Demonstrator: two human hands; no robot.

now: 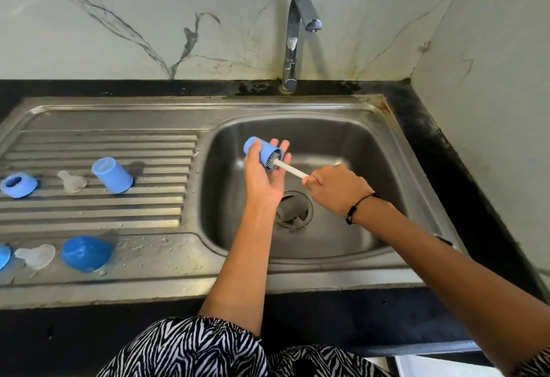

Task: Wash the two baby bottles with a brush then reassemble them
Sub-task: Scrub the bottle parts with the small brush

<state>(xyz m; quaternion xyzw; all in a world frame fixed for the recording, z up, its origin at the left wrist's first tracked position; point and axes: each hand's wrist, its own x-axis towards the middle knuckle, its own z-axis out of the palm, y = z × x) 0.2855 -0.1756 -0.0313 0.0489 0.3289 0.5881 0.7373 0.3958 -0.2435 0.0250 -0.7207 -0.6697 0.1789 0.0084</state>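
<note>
Black-and-white zebra-print garment (208,350), black cord bracelet (357,207) on right wrist

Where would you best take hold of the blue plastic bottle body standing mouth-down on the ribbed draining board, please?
Grip the blue plastic bottle body round its side wall near the closed upper end, coming from above. It stands inverted and slightly tilted on the ribbed steel draining board, widening toward the rim, so the narrower top suits the fingers. The clear teat lies just to its left.

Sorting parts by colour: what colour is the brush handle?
White, seen in the head view: the brush handle runs from the right hand.
</note>
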